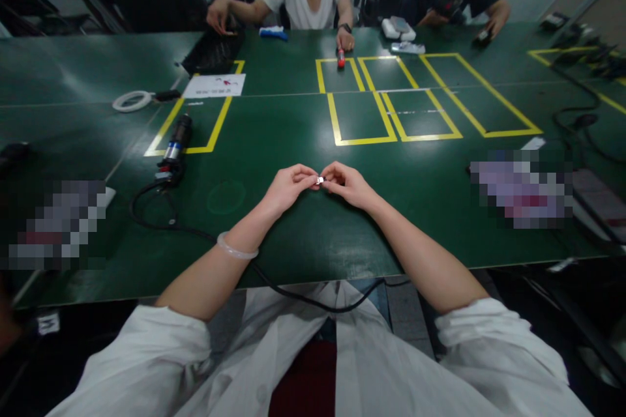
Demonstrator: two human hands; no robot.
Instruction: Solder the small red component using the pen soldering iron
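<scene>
My left hand [289,186] and my right hand [346,184] meet over the green table [303,137], fingertips pinched together. Between them sits a small shiny metal piece [319,180], held by both hands just above the tabletop. A clear bangle [237,249] circles my left wrist. Both forearms reach out from white sleeves.
A black and silver power tool [176,143] lies at the left with its black cable [195,229] running to the front edge. Yellow taped boxes [391,104] mark the far table. A white ring [132,101] and a paper sheet [215,85] lie at back left. Two people sit opposite.
</scene>
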